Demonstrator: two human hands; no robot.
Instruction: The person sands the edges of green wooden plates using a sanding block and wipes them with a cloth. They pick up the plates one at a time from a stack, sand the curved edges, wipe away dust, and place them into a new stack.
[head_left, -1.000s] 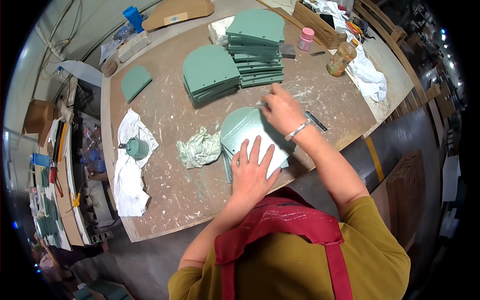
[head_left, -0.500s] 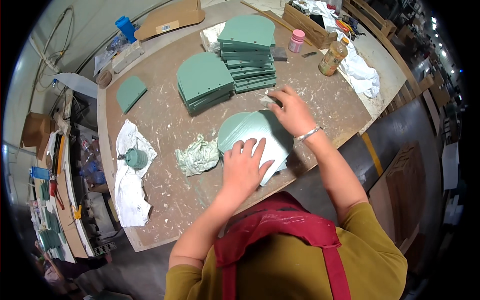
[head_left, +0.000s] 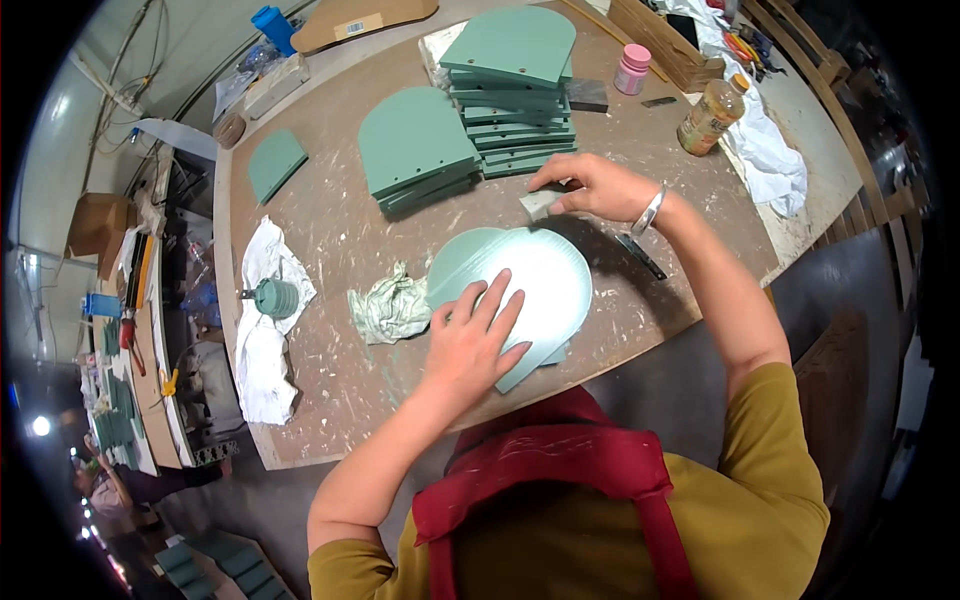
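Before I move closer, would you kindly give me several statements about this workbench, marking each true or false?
The left hand lies on a glossy rounded panel. True.
The left arm wears the silver bangle. False: the right arm wears the silver bangle.
The right hand holds a small pale block. True.
The pink bottle stands right of the orange-capped bottle. False: the pink bottle stands left of the orange-capped bottle.
The ribbed green container rests on a white cloth. True.
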